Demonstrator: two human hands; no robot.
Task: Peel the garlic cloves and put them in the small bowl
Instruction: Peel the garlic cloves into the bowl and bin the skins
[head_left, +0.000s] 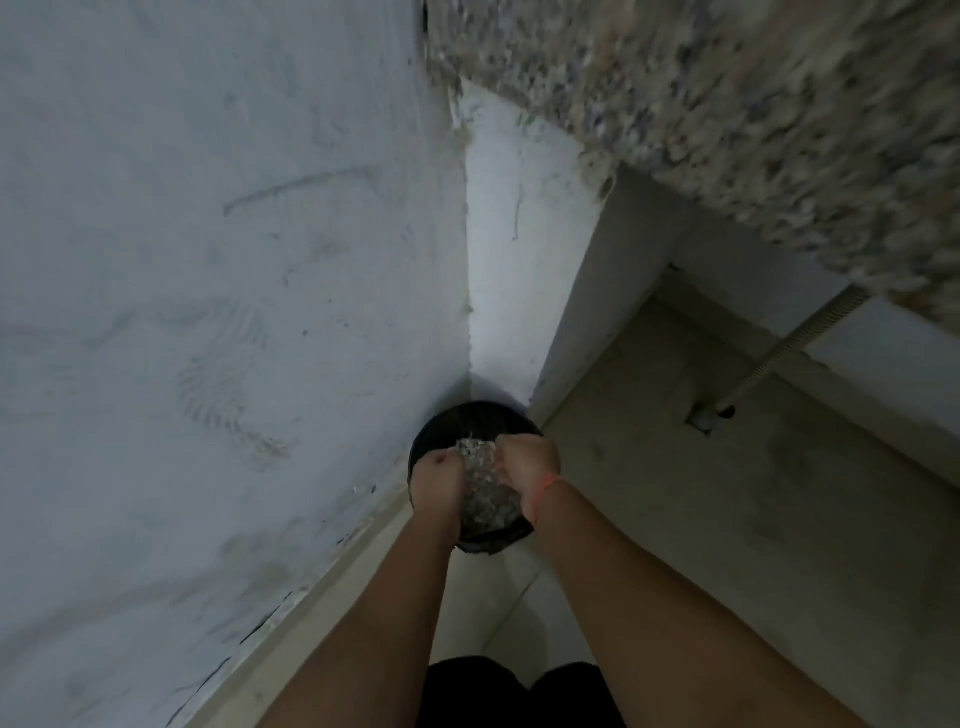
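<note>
two fists — left hand, right hand — grip speckled thing over bin.

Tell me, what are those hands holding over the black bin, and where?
The left hand grips the left side, the right hand the right side, of a grey speckled thing; what it is cannot be told.

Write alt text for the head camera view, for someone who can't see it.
The left hand and right hand grip a grey speckled thing over a black bin on the floor in a wall corner. A stone counter juts out at upper right.
</note>
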